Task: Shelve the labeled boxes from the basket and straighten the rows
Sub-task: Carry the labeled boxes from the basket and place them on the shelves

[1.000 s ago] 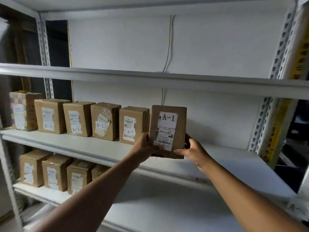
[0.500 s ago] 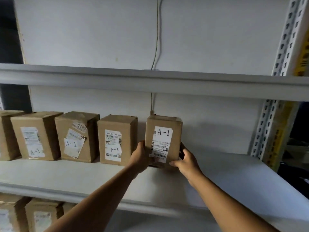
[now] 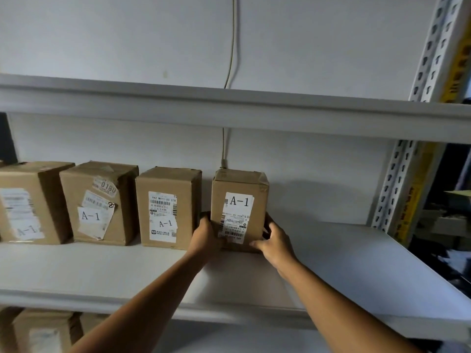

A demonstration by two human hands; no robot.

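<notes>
Trouble is most likely on the side of the left hand (image 3: 206, 233), judging from how tight the space is: its fingers curl around the lower left edge of the A-1 box (image 3: 239, 210), wedged in the narrow gap beside the neighbouring box (image 3: 168, 207). Pulling that hand out carelessly could drag the held carton askew or nudge the neighbour out of line with the rest of the row (image 3: 63, 202) further left. Between the two hands the A-1 box stands upright on the middle shelf (image 3: 344, 258), its label facing outward, its back near the wall; whether it touches the wall cannot be told. It looks set slightly further back than its neighbour, so a small pull forward may be needed. The right hand (image 3: 275, 238) clasps the lower right corner, thumb on the front face, fingers hidden behind. Beyond it the shelf runs on to the upright post (image 3: 397, 184).
</notes>
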